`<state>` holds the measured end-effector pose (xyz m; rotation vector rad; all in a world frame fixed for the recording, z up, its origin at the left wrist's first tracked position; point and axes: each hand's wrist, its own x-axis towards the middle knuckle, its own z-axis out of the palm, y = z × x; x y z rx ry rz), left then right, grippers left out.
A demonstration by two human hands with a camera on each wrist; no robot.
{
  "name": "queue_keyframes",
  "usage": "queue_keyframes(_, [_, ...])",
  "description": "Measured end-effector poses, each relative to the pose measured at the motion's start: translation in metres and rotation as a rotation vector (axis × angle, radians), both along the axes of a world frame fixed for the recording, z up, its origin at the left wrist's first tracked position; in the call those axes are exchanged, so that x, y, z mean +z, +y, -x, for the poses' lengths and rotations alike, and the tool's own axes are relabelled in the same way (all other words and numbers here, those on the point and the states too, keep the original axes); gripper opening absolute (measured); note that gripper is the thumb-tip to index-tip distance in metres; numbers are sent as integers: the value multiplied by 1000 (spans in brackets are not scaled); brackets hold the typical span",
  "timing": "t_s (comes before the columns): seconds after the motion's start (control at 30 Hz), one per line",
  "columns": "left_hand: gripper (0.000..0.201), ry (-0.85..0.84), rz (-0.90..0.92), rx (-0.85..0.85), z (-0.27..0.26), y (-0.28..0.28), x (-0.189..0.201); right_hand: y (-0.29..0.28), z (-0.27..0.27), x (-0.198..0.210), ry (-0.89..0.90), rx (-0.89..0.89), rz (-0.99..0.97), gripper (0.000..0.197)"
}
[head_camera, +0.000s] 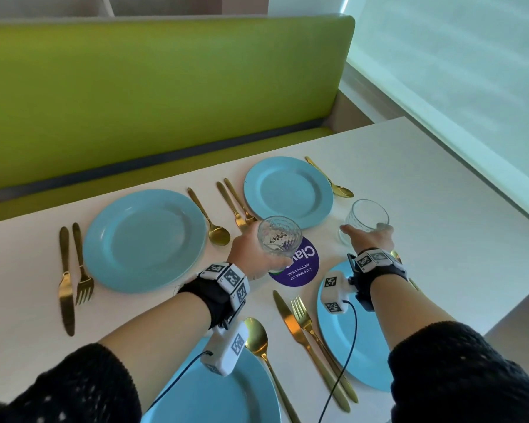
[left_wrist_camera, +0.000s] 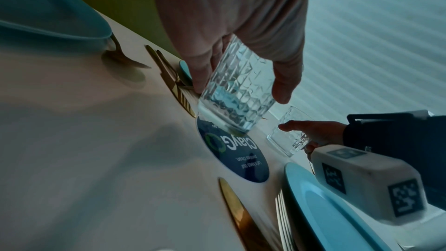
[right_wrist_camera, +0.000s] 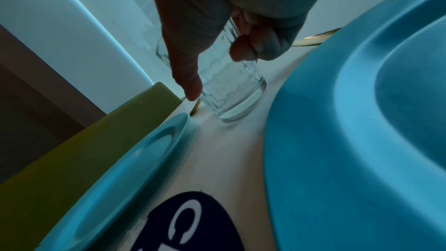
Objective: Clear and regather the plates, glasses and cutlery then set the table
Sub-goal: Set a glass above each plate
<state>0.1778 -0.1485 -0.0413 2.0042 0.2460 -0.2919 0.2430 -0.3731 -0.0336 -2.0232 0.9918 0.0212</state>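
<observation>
While the white table (head_camera: 409, 166) lies set with four blue plates, both hands are busy with glassware at its middle. The left hand (head_camera: 251, 254) grasps a cut-pattern glass (head_camera: 279, 236), thumb on one side and fingers curled round the other, and the left wrist view shows that glass tilted, its base low over the far edge of the round purple sticker (head_camera: 300, 268); whether the base touches the sticker, I cannot tell. The right hand (head_camera: 368, 238) grips a second glass (head_camera: 367, 216) to the right of the sticker, thumb stretched along its left side, fingers bent round the right; in the right wrist view its base sits right at the tabletop, leaning a little.

Around them: the far left plate (head_camera: 144, 239), with a gold knife (head_camera: 65, 279) and fork (head_camera: 81, 264) on its left and a gold spoon (head_camera: 209, 216) on its right. The far right plate (head_camera: 287, 192) lies just beyond the glasses, a knife-and-fork pair (head_camera: 235, 204) on its left, a spoon (head_camera: 330, 178) on its right. The near right plate (head_camera: 345, 343) lies under the right wrist, and a knife (head_camera: 306, 343) and fork (head_camera: 315, 334) lie just left of it. The near left plate (head_camera: 223, 398) lies beneath the left forearm, a spoon (head_camera: 261, 346) beside it. A green bench (head_camera: 153, 96) runs along the far side.
</observation>
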Motion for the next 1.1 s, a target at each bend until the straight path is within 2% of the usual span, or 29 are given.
queue_keyframes(0.17, [86,16,-3,-43,-1,-7,-2,-3,1,-7,-2,6,2,84])
queue_keyframes(0.37, [89,20,-11,-79,1,-14,-3,-8,2,-11,30,28,11,96])
queue_keyframes(0.73, [88,16,-52,-132,7,-26,-4,-18,12,-12,58,58,7,99])
queue_keyframes(0.93, [100,74,-59,-173,10,-26,-1,-18,20,-12,43,70,10,100])
queue_keyframes(1.1, [128,118,-142,-240,21,-15,10,-14,38,-4,44,59,32,100])
